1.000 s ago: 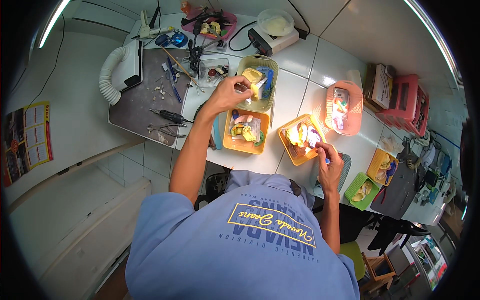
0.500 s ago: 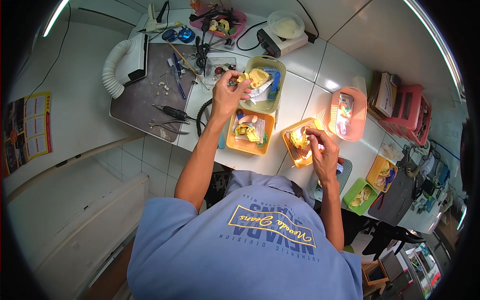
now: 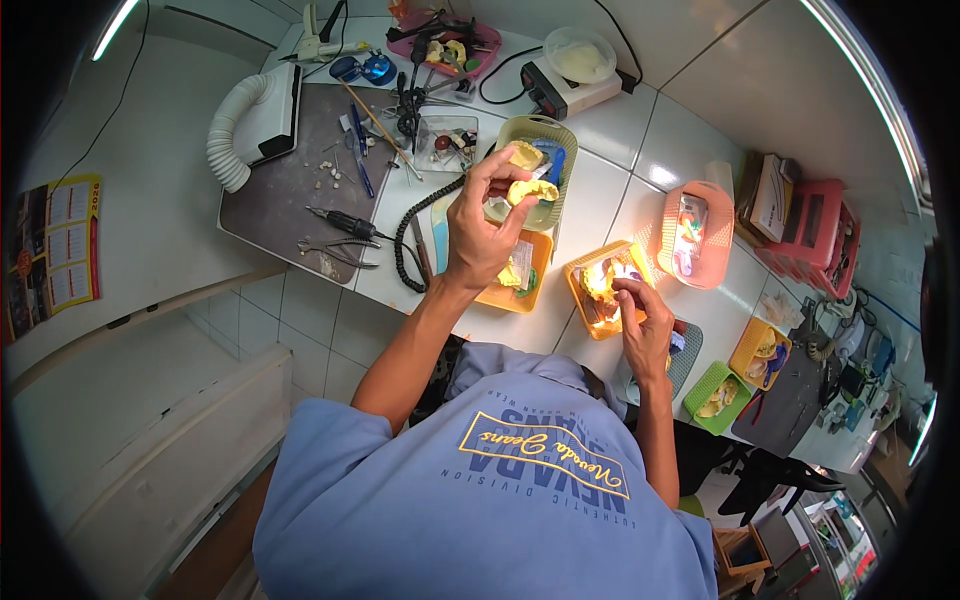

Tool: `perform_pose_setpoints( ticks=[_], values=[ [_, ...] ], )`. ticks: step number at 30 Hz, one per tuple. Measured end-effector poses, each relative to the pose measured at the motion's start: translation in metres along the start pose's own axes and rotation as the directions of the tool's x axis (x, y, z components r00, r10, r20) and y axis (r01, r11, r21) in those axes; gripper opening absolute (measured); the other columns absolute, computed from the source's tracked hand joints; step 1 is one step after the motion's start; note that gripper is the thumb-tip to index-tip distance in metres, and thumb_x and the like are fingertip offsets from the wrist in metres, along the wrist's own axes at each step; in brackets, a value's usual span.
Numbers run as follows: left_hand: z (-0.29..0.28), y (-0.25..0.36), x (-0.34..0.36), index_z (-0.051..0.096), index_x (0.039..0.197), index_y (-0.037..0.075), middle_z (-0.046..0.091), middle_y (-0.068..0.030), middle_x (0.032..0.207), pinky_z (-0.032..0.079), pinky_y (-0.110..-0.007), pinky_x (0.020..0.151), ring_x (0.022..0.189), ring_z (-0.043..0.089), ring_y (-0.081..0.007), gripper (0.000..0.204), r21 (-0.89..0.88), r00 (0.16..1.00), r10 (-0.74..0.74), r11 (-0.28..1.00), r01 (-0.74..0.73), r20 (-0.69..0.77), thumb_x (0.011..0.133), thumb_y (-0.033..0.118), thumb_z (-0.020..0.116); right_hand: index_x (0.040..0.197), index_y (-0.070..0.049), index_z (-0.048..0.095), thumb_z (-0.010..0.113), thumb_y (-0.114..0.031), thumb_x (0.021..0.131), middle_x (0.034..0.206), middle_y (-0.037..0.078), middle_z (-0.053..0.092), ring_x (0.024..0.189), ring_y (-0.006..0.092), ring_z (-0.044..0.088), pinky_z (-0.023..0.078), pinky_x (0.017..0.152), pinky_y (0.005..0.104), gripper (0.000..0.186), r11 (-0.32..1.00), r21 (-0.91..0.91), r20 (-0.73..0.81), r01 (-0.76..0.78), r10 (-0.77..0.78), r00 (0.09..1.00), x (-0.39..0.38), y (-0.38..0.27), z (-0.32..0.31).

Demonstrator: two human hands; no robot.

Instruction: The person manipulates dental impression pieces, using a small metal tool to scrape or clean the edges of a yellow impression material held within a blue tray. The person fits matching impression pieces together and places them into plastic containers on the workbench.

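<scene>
My left hand [image 3: 484, 228] is closed on a small yellow dental cast [image 3: 533, 191], gripped between thumb and fingers. Just beyond it, a larger yellow dental cast [image 3: 525, 155] shows over the pale green basket [image 3: 557, 127], which also holds something blue. Below my left hand an orange tray [image 3: 532, 287] contains more yellow cast pieces, partly hidden by the hand and forearm. To the right, my right hand [image 3: 648, 325] pinches the edge of another yellow dental cast [image 3: 598, 281] over a brightly lit orange basket [image 3: 588, 318].
A pink basket [image 3: 705, 270] stands farther right. Left lie a handpiece [image 3: 345, 222] with a coiled cord, pliers [image 3: 338, 252] and a white suction hose [image 3: 222, 140]. Right are a green basket [image 3: 735, 410] and another orange tray [image 3: 745, 350], both with casts.
My left hand has moved down and right and turned, bringing the small cast nearer. The larger cast that was at its fingertips now shows beyond the hand. The right hand has shifted slightly.
</scene>
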State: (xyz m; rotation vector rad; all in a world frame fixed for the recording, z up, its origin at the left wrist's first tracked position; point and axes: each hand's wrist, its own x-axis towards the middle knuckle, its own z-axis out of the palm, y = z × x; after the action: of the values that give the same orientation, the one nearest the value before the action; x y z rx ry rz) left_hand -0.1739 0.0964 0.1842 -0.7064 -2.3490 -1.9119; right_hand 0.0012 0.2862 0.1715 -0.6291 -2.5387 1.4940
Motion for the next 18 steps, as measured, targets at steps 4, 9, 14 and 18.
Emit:
perform_pose_setpoints(
  ticks=[4, 9, 14, 18],
  values=[
    [-0.001, 0.006, -0.002, 0.046, 0.133, 0.000, 0.065, -0.0125, 0.109, 0.051, -0.030, 0.090, 0.099, 0.063, -0.0169, 0.053, -0.119, 0.998, -0.063, 0.991, 0.061, -0.005, 0.085, -0.003, 0.069, 0.102, 0.001, 0.069, 0.059, -0.008, 0.093, 0.088, 0.013, 0.068, 0.076, 0.0209, 0.066, 0.052, 0.070, 0.0315, 0.015, 1.000, -0.004, -0.011, 0.011, -0.011, 1.000, -0.005, 0.005, -0.001],
    [-0.004, -0.001, -0.004, 0.060, 0.113, -0.001, 0.067, -0.0119, 0.106, 0.054, -0.031, 0.088, 0.097, 0.067, -0.0197, 0.024, -0.121, 0.995, -0.099, 0.988, 0.099, 0.002, 0.090, -0.003, 0.063, 0.102, 0.001, 0.068, 0.059, -0.008, 0.093, 0.089, 0.014, 0.068, 0.076, 0.0208, 0.067, 0.053, 0.070, 0.0315, 0.016, 1.000, -0.011, -0.021, -0.014, 0.013, 1.000, -0.011, 0.004, -0.003],
    [-0.001, -0.029, 0.010, 0.064, 0.101, -0.002, 0.067, -0.0148, 0.095, 0.055, -0.034, 0.079, 0.086, 0.068, -0.0282, 0.017, 0.311, 0.987, -0.112, 0.948, 0.071, 0.114, 0.085, -0.004, 0.062, 0.102, 0.002, 0.068, 0.059, -0.007, 0.094, 0.088, 0.014, 0.069, 0.076, 0.0205, 0.067, 0.053, 0.071, 0.0314, 0.016, 1.000, -0.014, -0.038, -0.007, 0.007, 0.999, -0.018, 0.008, -0.006],
    [0.001, -0.051, 0.019, 0.065, 0.100, -0.002, 0.066, -0.0204, 0.095, 0.053, -0.042, 0.077, 0.084, 0.065, -0.0401, 0.020, 0.562, 0.919, -0.166, 0.824, -0.069, 0.357, 0.080, -0.001, 0.063, 0.102, 0.002, 0.068, 0.059, -0.007, 0.094, 0.088, 0.014, 0.069, 0.077, 0.0203, 0.067, 0.053, 0.072, 0.0315, 0.016, 1.000, -0.008, -0.046, -0.027, 0.026, 0.999, -0.022, 0.004, -0.010]
  ],
)
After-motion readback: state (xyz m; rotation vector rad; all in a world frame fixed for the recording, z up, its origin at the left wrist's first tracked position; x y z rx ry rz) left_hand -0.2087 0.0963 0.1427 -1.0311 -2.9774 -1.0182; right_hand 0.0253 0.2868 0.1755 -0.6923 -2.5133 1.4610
